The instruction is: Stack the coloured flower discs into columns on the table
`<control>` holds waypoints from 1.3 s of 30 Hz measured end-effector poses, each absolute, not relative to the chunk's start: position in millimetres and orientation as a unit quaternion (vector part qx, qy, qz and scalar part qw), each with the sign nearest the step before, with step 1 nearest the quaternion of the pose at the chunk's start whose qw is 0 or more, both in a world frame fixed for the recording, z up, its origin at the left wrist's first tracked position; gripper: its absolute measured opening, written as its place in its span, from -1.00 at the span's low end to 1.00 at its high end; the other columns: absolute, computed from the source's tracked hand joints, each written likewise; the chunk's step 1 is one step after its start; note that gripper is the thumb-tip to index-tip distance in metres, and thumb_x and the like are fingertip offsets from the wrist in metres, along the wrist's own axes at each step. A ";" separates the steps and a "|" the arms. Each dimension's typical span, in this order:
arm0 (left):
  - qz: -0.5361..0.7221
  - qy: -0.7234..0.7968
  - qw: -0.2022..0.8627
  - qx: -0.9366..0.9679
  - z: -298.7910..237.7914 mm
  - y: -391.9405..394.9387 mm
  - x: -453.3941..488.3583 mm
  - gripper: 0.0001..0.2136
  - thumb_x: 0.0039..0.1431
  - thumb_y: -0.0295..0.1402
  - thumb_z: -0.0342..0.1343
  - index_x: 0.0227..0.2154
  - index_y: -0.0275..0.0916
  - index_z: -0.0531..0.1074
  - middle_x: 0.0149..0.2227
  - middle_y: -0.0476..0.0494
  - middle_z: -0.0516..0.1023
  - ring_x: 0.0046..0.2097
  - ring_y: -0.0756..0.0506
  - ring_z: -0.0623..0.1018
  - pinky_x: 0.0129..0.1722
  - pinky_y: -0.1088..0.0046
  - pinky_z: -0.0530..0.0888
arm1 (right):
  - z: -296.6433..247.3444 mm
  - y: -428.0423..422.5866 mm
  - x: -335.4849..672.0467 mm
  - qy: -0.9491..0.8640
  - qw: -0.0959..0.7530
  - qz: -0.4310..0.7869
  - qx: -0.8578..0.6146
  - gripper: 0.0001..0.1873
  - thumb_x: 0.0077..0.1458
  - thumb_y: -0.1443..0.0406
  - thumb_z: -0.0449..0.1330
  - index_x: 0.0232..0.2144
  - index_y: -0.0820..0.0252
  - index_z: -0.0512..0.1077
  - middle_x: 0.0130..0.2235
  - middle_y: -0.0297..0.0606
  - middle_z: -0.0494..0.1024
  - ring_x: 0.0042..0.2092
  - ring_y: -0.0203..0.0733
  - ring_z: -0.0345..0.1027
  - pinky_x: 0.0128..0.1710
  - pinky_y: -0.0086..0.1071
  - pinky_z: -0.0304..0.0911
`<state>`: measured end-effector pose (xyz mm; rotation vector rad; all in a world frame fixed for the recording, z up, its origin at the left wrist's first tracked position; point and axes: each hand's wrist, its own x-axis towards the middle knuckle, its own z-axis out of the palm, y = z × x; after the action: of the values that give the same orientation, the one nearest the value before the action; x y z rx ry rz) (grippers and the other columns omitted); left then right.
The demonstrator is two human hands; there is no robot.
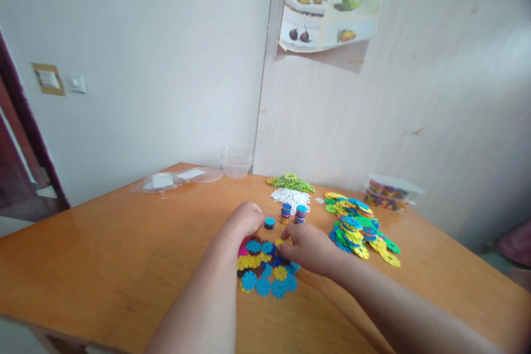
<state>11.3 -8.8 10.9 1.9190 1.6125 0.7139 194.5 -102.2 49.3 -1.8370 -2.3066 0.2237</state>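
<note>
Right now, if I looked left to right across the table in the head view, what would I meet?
Clear plastic lids, left hand, short blue-topped disc stack, taller disc stack with a dark blue top, taller disc stack with a lighter blue top, large multicoloured disc pile.

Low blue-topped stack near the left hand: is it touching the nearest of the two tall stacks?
Apart. The head view shows a strip of bare table between the low stack and the nearest tall stack.

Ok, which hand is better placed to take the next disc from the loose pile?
Probably the right hand: it reaches over the pile, while the left hand is farther forward, beside the short stack.
</note>
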 end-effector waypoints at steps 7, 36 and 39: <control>0.258 0.590 0.298 0.704 13.3 -12.6 11.2 -0.87 -0.09 -0.41 0.06 -0.67 -0.27 0.37 -0.70 0.02 0.30 -0.61 0.04 0.29 -0.56 0.49 0.16 | 52.2 -84.9 178.3 -0.763 0.121 0.019 -0.634 -0.68 0.11 0.11 0.08 -0.22 0.12 0.51 -0.30 -0.19 0.58 -0.24 -0.12 0.43 -0.42 -0.42 0.05; 0.244 0.610 0.256 0.709 21.6 -21.7 17.3 -0.94 -0.09 -0.44 0.15 -0.58 -0.26 0.51 -0.59 -0.05 0.46 -0.52 0.00 0.39 -0.48 0.50 0.25 | 45.4 -100.0 251.6 -0.696 0.244 0.045 -0.674 -0.75 0.13 0.18 0.04 -0.24 0.11 0.46 -0.50 -0.35 0.47 -0.44 -0.22 0.34 -0.44 -0.43 0.02; 0.251 0.612 0.249 0.707 20.0 -20.6 17.2 -0.95 -0.09 -0.43 0.17 -0.54 -0.25 0.53 -0.54 -0.05 0.51 -0.48 -0.01 0.44 -0.46 0.52 0.26 | 30.1 -103.8 258.1 -0.683 0.261 0.057 -0.679 -0.70 0.12 0.22 0.02 -0.16 0.12 0.45 -0.51 -0.36 0.44 -0.42 -0.21 0.32 -0.44 -0.43 0.02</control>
<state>17.2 -20.6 20.0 1.9249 1.6681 0.6839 258.1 -103.8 30.1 -1.8393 -1.8495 0.1552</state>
